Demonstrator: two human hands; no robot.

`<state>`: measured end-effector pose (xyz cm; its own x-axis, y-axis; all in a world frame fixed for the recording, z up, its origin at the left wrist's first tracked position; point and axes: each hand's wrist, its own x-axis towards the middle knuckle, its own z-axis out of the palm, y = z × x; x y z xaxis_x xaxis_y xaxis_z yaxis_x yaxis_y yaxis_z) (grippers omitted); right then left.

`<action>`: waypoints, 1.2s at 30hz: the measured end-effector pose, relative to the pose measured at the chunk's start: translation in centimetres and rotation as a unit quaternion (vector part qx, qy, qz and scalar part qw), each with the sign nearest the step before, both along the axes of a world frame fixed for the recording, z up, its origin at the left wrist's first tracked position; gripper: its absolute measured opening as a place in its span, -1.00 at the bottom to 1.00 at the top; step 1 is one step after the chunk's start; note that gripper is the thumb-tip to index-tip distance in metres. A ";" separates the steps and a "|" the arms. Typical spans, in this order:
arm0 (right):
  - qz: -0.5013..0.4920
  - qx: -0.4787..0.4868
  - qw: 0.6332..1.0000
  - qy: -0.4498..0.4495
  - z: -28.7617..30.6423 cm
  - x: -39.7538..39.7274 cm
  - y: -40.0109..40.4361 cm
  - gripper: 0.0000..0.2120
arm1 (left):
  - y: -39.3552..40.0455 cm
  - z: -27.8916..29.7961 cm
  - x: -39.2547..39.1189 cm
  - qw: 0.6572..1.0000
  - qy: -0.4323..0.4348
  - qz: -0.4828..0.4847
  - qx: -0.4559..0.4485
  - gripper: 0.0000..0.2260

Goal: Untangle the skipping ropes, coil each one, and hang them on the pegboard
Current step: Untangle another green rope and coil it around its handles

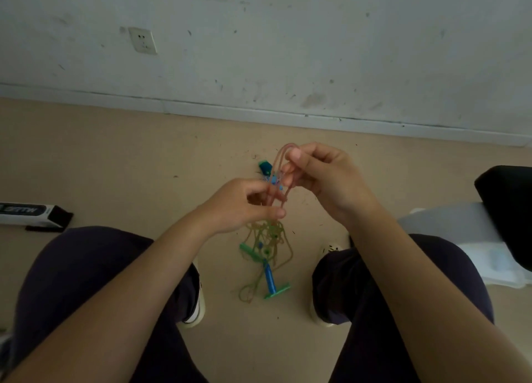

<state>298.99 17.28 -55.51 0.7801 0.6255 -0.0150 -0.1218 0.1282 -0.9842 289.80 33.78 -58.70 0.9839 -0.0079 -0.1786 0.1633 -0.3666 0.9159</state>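
The person sat with knees apart, both hands raised over the floor (115, 158) between the feet. The right hand (322, 178) had its thumb and fingers curled, pinching the top of a pinkish rope loop (283, 149) that arched above the fingertips. The left hand (244, 204) sat just below and left of it, thumb and fingers pinched on the same strands where they ran down. The two hands were near each other, joined by the rope.

Under the left hand the ropes (267, 238) hung in a tangled bunch of greenish and tan strands, reaching the floor between the shoes. A green handle (249, 251) lay tilted at the tangle's left side, a blue handle (269, 277) pointed down below it, and another green handle (277, 291) lay crosswise at its lower end. A teal piece (265, 167) showed just beyond the fingers; its nature could not be told.

A dark box (34, 214) lay on the floor by the left edge. A socket (142, 40) sat on the wall (316, 51) beyond.
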 end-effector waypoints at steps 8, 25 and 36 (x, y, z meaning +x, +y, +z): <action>0.031 -0.056 0.998 0.013 -0.7 0.9 -0.4 -0.71 | 0.4 0.9 -0.1 0.991 -0.040 0.083 -0.094 -0.91; 0.129 -0.246 0.947 -0.158 -2.9 -0.7 1.5 -0.90 | 1.0 0.7 0.3 0.935 -0.075 0.188 -0.292 -0.74; -0.091 0.042 0.995 0.020 -0.5 1.3 -0.7 -0.77 | 1.5 -0.7 0.3 0.999 0.042 0.012 -0.002 -0.89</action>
